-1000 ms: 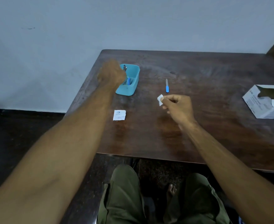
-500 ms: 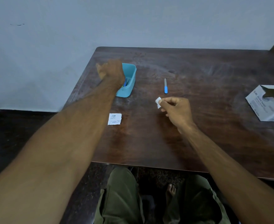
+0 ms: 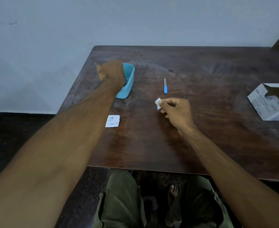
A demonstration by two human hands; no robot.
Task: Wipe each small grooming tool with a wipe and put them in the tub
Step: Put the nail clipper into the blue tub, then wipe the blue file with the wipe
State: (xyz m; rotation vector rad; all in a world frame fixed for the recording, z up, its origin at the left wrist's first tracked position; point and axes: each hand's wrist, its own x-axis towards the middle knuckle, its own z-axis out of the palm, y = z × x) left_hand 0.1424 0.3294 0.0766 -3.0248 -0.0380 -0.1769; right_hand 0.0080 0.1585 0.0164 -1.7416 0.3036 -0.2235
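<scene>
Pinching a small white wipe [image 3: 157, 103] between thumb and curled fingers, the right hand [image 3: 176, 111] hovers near the tabletop's [image 3: 201, 129] centre. A blue-handled nail file [image 3: 165, 85] lies just beyond it, untouched. The blue tub [image 3: 129, 79] sits toward the left edge, near the far corner. The left hand [image 3: 111, 74] covers its opening; finger state cannot be determined. A printed sachet [image 3: 112, 121] lies closer to the front edge, and an open carton [image 3: 270, 102] at the right edge.

L hand [image 3: 112, 74] now covering tub [image 3: 129, 81].
</scene>
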